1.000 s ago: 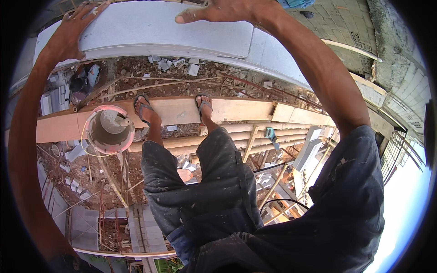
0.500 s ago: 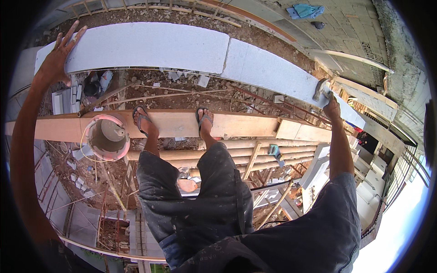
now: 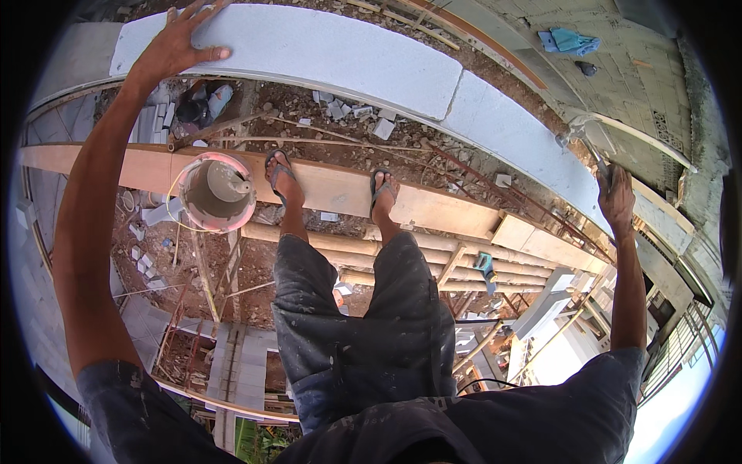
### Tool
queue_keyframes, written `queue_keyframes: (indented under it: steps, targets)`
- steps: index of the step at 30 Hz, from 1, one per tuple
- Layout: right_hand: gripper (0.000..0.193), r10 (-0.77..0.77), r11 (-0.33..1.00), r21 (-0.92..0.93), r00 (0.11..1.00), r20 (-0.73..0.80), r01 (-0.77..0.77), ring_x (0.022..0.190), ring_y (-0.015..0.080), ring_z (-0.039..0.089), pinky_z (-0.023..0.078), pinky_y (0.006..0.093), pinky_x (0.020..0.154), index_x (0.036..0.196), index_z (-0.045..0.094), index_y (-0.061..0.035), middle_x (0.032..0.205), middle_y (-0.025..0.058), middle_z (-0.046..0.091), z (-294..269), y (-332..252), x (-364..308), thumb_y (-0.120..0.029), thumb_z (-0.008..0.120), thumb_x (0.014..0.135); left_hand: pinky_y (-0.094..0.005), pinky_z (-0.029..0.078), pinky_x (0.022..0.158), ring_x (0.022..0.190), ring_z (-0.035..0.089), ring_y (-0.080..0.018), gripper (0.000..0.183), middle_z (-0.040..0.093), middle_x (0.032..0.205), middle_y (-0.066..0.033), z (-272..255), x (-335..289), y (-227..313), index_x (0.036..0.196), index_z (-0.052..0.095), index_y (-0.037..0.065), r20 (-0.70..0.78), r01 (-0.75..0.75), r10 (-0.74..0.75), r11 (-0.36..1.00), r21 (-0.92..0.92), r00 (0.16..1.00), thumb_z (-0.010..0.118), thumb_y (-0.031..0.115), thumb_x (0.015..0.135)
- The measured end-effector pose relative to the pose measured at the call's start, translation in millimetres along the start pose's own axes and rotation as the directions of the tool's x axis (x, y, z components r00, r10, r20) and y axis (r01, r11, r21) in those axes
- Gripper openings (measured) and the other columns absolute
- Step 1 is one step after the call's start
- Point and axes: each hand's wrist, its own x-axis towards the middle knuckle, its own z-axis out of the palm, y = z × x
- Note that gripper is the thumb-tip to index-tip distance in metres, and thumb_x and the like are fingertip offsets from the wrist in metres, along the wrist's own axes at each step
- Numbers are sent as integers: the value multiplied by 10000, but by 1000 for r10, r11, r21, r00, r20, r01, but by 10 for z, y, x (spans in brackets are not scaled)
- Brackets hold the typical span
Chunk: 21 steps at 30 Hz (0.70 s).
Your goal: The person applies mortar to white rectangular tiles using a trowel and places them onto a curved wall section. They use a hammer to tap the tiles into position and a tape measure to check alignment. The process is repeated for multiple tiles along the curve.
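Observation:
A long white block [image 3: 325, 46], smooth and pale, lies on top of a narrow wall. Spread fingers of my left hand [image 3: 182, 46] rest on its left end, holding nothing. Butted against it on the right, with a thin joint between, is a second white block [image 3: 514, 127]. My right hand [image 3: 616, 197] is wrapped round the handle of a hammer [image 3: 593, 147]. The hammer's metal head is raised near the far edge of the second block and looks apart from it.
My sandalled feet stand on a narrow wooden plank [image 3: 332, 185]. A pinkish bucket [image 3: 249, 207] with grey mortar sits on it. Bamboo poles [image 3: 348, 259] and a teal-handled tool [image 3: 485, 267] are nearer. Rubble ground lies well below, where a crouched person [image 3: 202, 104] seems visible.
My right hand has lifted the hammer off the second block, toward its far side. The view has shifted, so blocks, plank and bucket appear farther right. My left hand still lies on the first block.

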Motion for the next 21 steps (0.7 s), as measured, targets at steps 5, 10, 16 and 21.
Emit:
queue_keyframes:
  steps: [5,10,16,21]
  targets:
    - [572,8,939,337,981,194,-74,839,441,651,484,495,796,1123,548,56,900,274,657,-126,-1040,1453,-481,585,929,-469,225,1179,1415,262,-427,984,286,1532,-242,-782,-26,713,1496,340,121,226,165,-139,981,-100,964,767,546,718]
    - [421,-572,745,-194,761,307,638,865,277,658,535,388,761,1113,662,-40,963,149,689,600,-1226,2918,-373,640,856,-474,227,1177,1408,283,-403,971,312,1520,-230,-538,106,726,1496,343,123,134,68,-46,984,-162,990,788,500,720]
    - [327,-513,851,189,699,499,490,790,314,696,546,400,706,989,715,-18,947,172,721,163,-1801,2888,-271,587,825,-492,246,1164,1403,289,-384,933,347,1501,-209,-523,47,605,1473,384,125,64,-16,25,990,-138,998,804,466,712]
    - [410,-390,717,697,822,416,-13,705,206,583,502,345,675,1095,639,63,831,141,640,-540,-2175,2268,-232,662,812,-525,323,1108,1330,385,-358,770,452,1395,-209,-498,-23,669,1398,459,75,28,71,-69,996,-57,997,779,369,763]
